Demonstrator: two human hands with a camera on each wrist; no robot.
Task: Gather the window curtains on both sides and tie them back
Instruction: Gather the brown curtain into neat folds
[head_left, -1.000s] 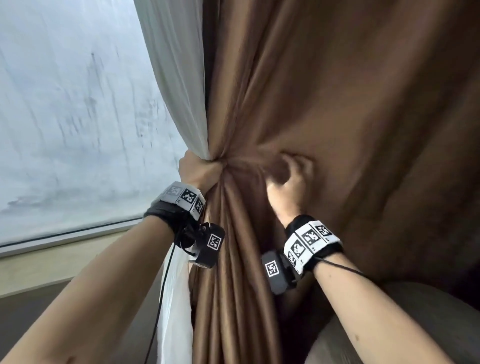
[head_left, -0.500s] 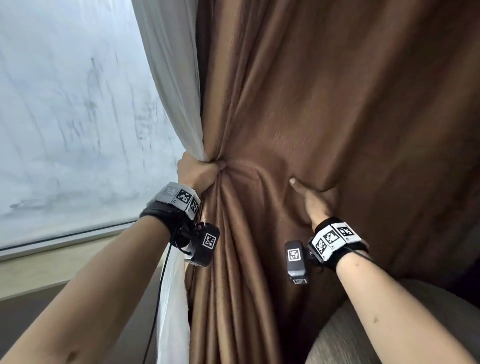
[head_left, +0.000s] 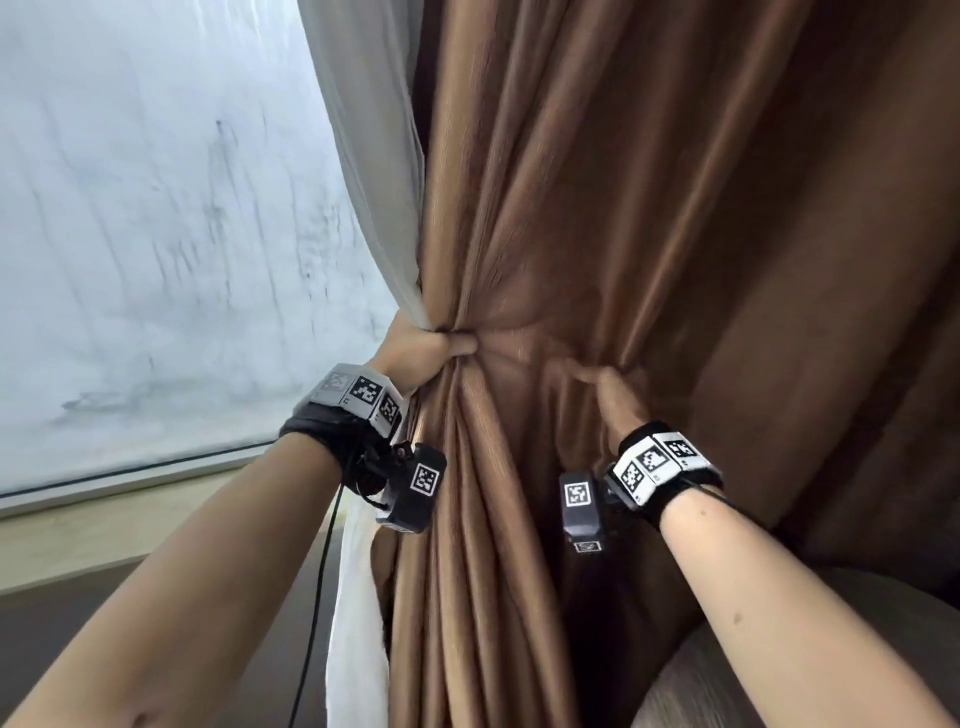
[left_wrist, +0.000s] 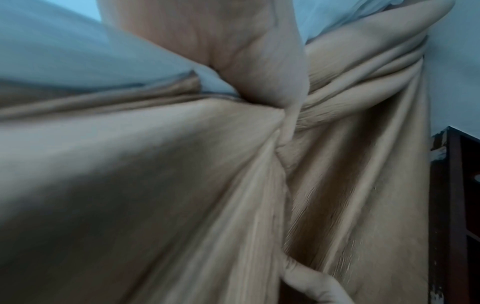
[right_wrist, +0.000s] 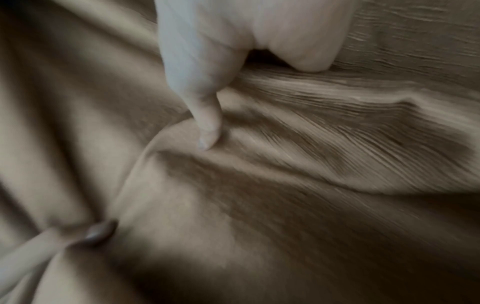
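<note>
A brown curtain (head_left: 597, 218) hangs beside a white sheer curtain (head_left: 369, 156) at the window's right side. My left hand (head_left: 426, 348) grips both, bunched tight into a waist; the left wrist view shows the hand (left_wrist: 259, 72) closed around the bunch and the sheer (left_wrist: 78, 51). My right hand (head_left: 605, 389) is a little to the right at the same height, with its fingers buried in the brown folds. In the right wrist view its thumb (right_wrist: 205, 123) presses a fold against curled fingers (right_wrist: 298, 51). No tie-back is in view.
The frosted window pane (head_left: 156, 234) and its sill (head_left: 130, 499) lie to the left. A grey rounded cushion (head_left: 727, 691) sits at the bottom right. A dark wooden frame (left_wrist: 451, 205) stands beyond the curtain's far edge. A black cable (head_left: 317, 597) hangs from my left wrist.
My right hand left the fold near the bunch, moved right across the brown curtain and now holds a fold further out. The left hand kept its grip in place.
</note>
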